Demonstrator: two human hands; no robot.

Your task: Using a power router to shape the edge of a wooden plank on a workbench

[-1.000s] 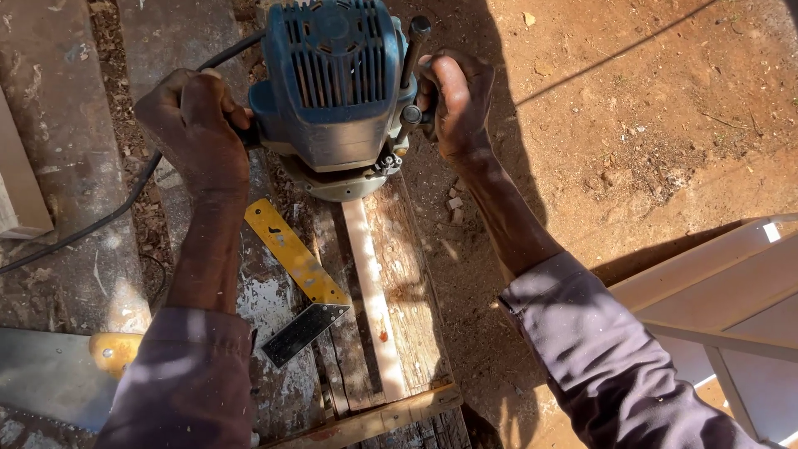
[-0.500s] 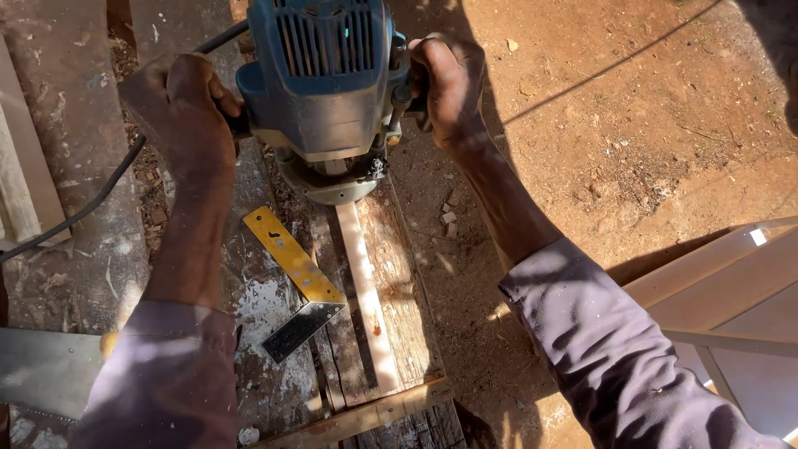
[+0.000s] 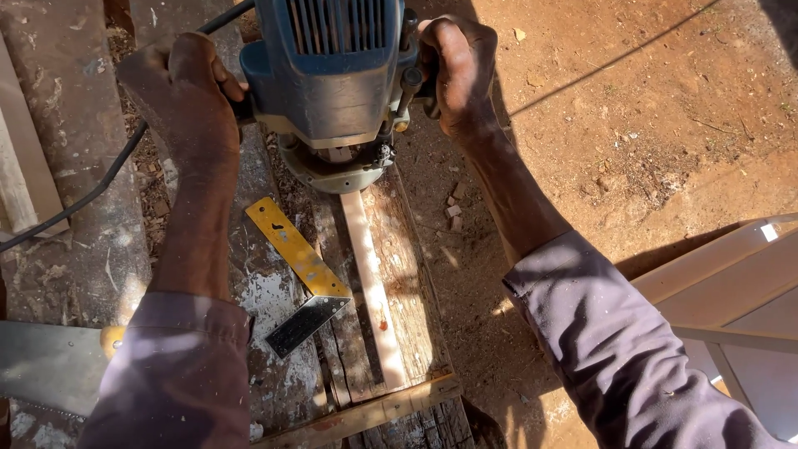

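Note:
A blue electric router (image 3: 328, 83) stands on a narrow pale wooden strip (image 3: 371, 291) that lies along a rough plank bench (image 3: 407, 274). My left hand (image 3: 184, 104) grips the router's left handle. My right hand (image 3: 457, 71) grips its right handle. The router's round base (image 3: 332, 170) covers the far end of the strip. A black power cord (image 3: 91, 195) runs from the router off to the left. Both arms wear grey-purple sleeves.
A yellow and black try square (image 3: 299, 270) lies on the bench left of the strip. A handsaw blade (image 3: 46, 366) lies at the lower left. A wooden stop batten (image 3: 366, 416) crosses the bench's near end. Red dirt ground (image 3: 632, 125) lies to the right, pale boards (image 3: 731, 283) at lower right.
The router and both hands have shifted farther up the strip, away from me, baring more of the strip. The view has drifted a little.

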